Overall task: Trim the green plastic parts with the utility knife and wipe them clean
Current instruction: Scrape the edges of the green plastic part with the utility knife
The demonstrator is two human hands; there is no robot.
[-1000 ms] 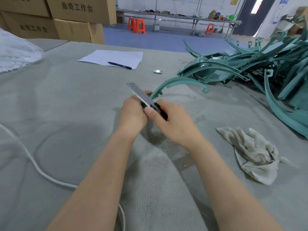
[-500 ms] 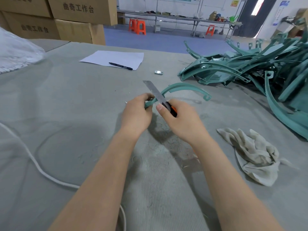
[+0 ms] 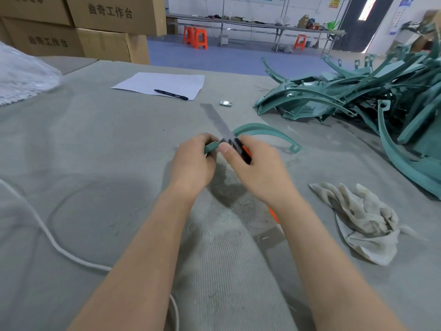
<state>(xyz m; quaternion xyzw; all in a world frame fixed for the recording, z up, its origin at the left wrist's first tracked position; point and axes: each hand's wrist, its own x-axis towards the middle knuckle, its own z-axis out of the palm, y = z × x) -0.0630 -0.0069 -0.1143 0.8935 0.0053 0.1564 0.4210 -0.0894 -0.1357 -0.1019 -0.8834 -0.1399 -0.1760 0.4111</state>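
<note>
A grey felt-covered table [image 3: 95, 144] is carrying everything, and a tangled pile of green plastic parts [image 3: 358, 99] is sprawling along its right edge toward the far right corner. A crumpled rag [image 3: 362, 220] is lying near the right edge, closer in than the pile, and a white sheet of paper [image 3: 167, 82] is sitting toward the far edge. At the middle of the table, the left hand [image 3: 193, 161] is gripping the near end of a curved green part [image 3: 265, 130], fingers curled round it, while the part's far end is resting on the felt. The right hand [image 3: 257, 168] is clenching the utility knife [image 3: 243, 151], thumb pressing by the blade, which is crossing the part just beside the left fingers. A black pen [image 3: 170, 94] is lying on the paper.
</note>
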